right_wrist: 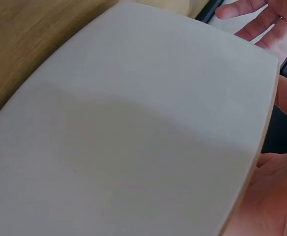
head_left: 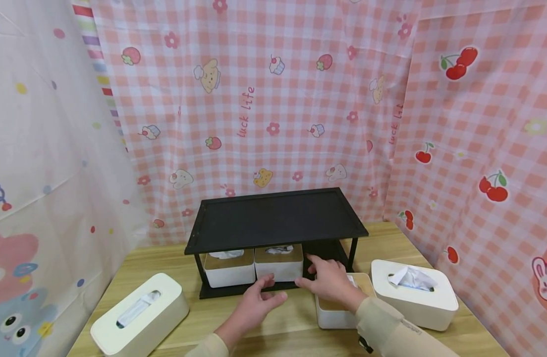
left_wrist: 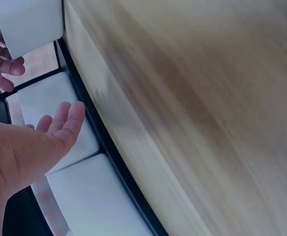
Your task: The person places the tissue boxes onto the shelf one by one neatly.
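Two white tissue boxes with wood-coloured tops stand side by side under a black shelf (head_left: 278,218), the left box (head_left: 231,275) and the middle box (head_left: 280,270). My left hand (head_left: 257,302) is in front of the middle box, fingers extended and empty. At that box's right side is my right hand (head_left: 329,280), thumb by the front corner and fingers reaching under the shelf, relaxed and spread. Beneath my right wrist, a third wood-topped tissue box (head_left: 336,320) stands on the table, partly hidden. Its white side (right_wrist: 133,108) fills much of the right wrist view.
A long white tissue box (head_left: 144,317) lies at an angle on the wooden table (head_left: 282,332) to the left. Another long white tissue box (head_left: 416,307) is at the right, beside the third box. Shelf legs (head_left: 353,254) stand at the corners. Patterned curtains (head_left: 273,99) hang behind and at both sides.
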`<action>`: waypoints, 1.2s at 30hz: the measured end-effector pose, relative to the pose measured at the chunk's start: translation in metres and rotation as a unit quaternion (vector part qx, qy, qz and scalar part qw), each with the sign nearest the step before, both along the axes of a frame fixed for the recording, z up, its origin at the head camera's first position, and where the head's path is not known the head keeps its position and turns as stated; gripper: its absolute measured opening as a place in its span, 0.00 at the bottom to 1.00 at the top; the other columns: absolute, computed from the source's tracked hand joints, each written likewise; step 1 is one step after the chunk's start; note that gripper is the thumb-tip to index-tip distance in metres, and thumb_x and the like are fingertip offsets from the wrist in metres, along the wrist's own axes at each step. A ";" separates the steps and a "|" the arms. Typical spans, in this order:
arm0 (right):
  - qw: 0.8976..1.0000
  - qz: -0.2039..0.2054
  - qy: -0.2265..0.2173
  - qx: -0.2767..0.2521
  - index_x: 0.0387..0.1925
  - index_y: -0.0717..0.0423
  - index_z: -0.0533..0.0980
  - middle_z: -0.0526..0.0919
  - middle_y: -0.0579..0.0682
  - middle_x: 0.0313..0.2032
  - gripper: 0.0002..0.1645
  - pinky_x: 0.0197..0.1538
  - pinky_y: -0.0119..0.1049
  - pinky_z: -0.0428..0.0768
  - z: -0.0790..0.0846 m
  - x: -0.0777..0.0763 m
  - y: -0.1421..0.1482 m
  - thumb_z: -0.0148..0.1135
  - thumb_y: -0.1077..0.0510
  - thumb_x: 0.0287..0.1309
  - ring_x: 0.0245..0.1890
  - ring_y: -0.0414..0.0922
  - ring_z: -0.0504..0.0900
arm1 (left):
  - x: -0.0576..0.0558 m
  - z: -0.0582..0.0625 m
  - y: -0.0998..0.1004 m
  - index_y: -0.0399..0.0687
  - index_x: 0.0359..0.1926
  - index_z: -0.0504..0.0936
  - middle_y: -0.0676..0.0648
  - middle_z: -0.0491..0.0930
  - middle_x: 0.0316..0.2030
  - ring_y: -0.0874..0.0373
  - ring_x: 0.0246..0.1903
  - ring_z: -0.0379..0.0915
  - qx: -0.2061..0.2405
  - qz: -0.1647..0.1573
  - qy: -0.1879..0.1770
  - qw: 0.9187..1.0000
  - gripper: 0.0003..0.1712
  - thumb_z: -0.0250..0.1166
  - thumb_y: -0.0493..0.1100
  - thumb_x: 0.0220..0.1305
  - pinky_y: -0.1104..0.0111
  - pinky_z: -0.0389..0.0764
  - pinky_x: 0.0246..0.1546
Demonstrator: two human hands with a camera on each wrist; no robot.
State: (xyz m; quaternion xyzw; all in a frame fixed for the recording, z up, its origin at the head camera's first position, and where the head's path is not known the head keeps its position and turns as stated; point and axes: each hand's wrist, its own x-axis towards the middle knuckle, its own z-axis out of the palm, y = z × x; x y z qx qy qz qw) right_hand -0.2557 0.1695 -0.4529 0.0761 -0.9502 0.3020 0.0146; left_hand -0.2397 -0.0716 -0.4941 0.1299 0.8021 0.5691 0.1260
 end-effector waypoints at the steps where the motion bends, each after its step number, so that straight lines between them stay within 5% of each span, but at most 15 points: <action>1: 1.000 -0.003 0.005 0.006 0.74 0.58 0.73 0.90 0.47 0.49 0.48 0.74 0.70 0.62 0.000 0.001 0.001 0.76 0.37 0.61 0.62 0.59 0.81 | 0.001 0.000 0.001 0.35 0.81 0.62 0.28 0.69 0.74 0.37 0.64 0.78 0.001 -0.004 0.002 1.000 0.51 0.70 0.62 0.72 0.48 0.86 0.57; 15: 0.998 -0.037 0.036 0.021 0.72 0.60 0.74 0.91 0.52 0.52 0.49 0.75 0.75 0.58 0.003 0.017 0.025 0.75 0.35 0.60 0.61 0.65 0.78 | 0.022 -0.008 0.021 0.41 0.78 0.68 0.33 0.71 0.73 0.45 0.60 0.81 -0.003 -0.040 0.009 0.999 0.46 0.71 0.61 0.71 0.48 0.86 0.52; 29: 0.997 -0.054 0.034 0.047 0.72 0.60 0.74 0.90 0.53 0.50 0.51 0.64 0.69 0.73 0.001 0.024 0.042 0.70 0.29 0.63 0.58 0.66 0.82 | 0.033 -0.011 0.037 0.38 0.77 0.69 0.33 0.72 0.74 0.42 0.61 0.79 -0.003 -0.064 -0.007 0.998 0.45 0.71 0.59 0.71 0.44 0.84 0.57; 36: 0.997 -0.061 0.034 0.044 0.73 0.62 0.74 0.81 0.66 0.67 0.52 0.66 0.70 0.74 0.001 0.033 0.050 0.68 0.27 0.64 0.68 0.72 0.75 | 0.038 -0.014 0.045 0.37 0.77 0.68 0.32 0.71 0.74 0.40 0.62 0.78 0.006 -0.079 -0.018 0.997 0.45 0.71 0.59 0.72 0.43 0.83 0.59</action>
